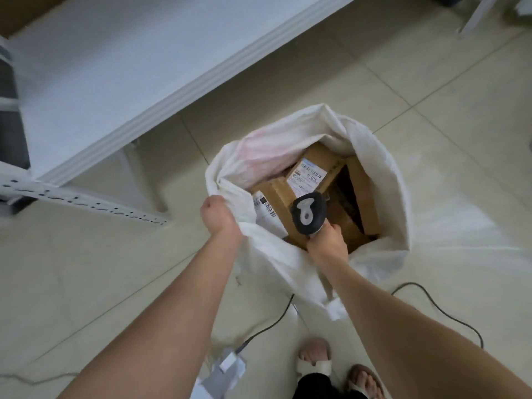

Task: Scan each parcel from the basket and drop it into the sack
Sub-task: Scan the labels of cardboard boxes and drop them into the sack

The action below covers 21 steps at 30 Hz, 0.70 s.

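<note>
White woven plastic bunches inside the left hand [220, 217], whose fingers are curled tight round the near-left rim of a large white woven sack [380, 174], holding that edge up so the mouth gapes. The right hand [326, 240] is clamped round the grip of a black handheld barcode scanner [308, 214] with a grey panel on its back. The scanner's head tips down into the sack's mouth, just above the parcels.

Directly beneath the scanner lies a brown cardboard parcel [280, 195] with a white barcode label on its left end. Beyond it, toward the far wall of the sack, rests a second brown cardboard box [325, 156] with a white shipping label facing up. A third cardboard parcel [364, 197] stands on edge against the right side. All 3 sit inside the sack.

The sack stands on a pale tiled floor [431, 96]. A thin black cable [411, 283] loops over the tiles near its base. The person's 2 feet in pale sandals [315, 361] show at the bottom edge, beside some scraps of white paper [227, 367]. At upper left runs a white metal shelf [100, 82].
</note>
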### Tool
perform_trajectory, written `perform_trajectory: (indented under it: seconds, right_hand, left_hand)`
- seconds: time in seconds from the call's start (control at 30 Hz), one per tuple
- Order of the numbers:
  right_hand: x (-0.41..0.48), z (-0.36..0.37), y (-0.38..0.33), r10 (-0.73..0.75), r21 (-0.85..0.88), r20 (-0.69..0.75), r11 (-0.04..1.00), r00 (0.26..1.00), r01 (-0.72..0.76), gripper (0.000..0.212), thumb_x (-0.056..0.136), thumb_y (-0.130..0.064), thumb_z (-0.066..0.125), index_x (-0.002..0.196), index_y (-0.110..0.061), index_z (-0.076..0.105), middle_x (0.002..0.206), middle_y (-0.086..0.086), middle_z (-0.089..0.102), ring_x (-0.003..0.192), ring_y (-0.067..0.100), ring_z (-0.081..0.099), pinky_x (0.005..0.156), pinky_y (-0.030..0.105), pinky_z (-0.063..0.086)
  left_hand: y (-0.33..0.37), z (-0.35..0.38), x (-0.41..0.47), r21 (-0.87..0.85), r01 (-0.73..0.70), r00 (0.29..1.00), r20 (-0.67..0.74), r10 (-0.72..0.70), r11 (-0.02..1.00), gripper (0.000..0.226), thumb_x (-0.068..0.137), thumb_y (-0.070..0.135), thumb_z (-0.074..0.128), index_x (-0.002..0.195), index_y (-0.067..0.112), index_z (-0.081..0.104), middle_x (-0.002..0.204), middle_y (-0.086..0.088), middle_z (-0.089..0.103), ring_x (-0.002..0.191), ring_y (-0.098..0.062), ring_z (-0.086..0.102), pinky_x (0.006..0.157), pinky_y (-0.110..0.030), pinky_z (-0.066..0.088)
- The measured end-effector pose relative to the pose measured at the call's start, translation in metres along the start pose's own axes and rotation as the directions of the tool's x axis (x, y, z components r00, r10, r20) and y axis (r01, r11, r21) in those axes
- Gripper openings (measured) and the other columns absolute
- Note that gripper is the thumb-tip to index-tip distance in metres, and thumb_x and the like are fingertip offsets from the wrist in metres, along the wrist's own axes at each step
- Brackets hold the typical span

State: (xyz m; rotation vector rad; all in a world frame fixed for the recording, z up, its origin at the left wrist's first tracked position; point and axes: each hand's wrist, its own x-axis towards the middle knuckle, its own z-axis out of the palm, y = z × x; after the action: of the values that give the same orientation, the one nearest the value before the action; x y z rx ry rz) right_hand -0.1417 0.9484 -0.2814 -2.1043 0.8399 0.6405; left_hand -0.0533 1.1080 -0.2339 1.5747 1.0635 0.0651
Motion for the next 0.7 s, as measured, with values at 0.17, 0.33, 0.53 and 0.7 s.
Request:
perform_trajectory:
  seconds: [0.17, 0.33, 0.53, 0.7]
  right_hand:
    - [-0.014, -0.032, -0.015, -0.012, 0.037, -0.009, 0.999, 1.000, 0.012, 0.030, 0.091, -0.027, 0.060, 0.121, -0.028, 0.056, 0.124, 0.004, 0.053, 0.094, 0.025, 0.060, 0.075, 0.034, 0.050]
    - [-0.030, -0.091, 0.014, 0.115, 0.175, -0.197, 0.981, 0.973, -0.081, 0.030, 0.088, -0.023, 0.057, 0.117, -0.022, 0.061, 0.127, 0.010, 0.044, 0.111, 0.032, 0.052, 0.096, 0.044, 0.047]
    - [-0.015, -0.127, 0.042, 0.242, 0.081, -0.247, 0.970, 0.938, -0.229, 0.036, 0.093, -0.023, 0.057, 0.128, -0.014, 0.059, 0.160, 0.009, 0.015, 0.144, 0.034, 0.020, 0.116, 0.050, 0.027]
    - [0.012, -0.115, 0.060, 0.311, 0.414, -0.054, 0.872, 0.949, -0.262, 0.026, 0.093, -0.014, 0.059, 0.119, -0.009, 0.057, 0.101, 0.009, 0.059, 0.092, 0.026, 0.056, 0.082, 0.035, 0.049]
  left_hand:
    - [-0.009, -0.006, -0.018, 0.188, 0.021, 1.000, 0.005, -0.023, 0.982, 0.032, 0.091, 0.024, 0.055, 0.103, -0.005, 0.062, 0.102, -0.023, 0.066, 0.096, -0.037, 0.062, 0.085, -0.041, 0.051]
    - [-0.012, -0.006, -0.063, 0.376, 0.084, 0.992, 0.059, -0.115, 0.923, 0.059, 0.079, 0.027, 0.074, 0.126, 0.001, 0.051, 0.124, -0.017, 0.060, 0.111, -0.035, 0.058, 0.096, -0.041, 0.047]
    - [-0.020, 0.008, -0.072, 0.538, 0.058, 0.996, 0.029, -0.088, 0.841, 0.044, 0.092, 0.020, 0.059, 0.129, -0.002, 0.050, 0.131, -0.018, 0.055, 0.120, -0.035, 0.053, 0.096, -0.035, 0.042]
    - [-0.034, 0.021, -0.053, 0.647, -0.050, 0.999, 0.032, 0.038, 0.761, 0.040, 0.103, 0.017, 0.035, 0.132, -0.008, 0.046, 0.138, -0.023, 0.048, 0.130, -0.034, 0.045, 0.104, -0.036, 0.033]
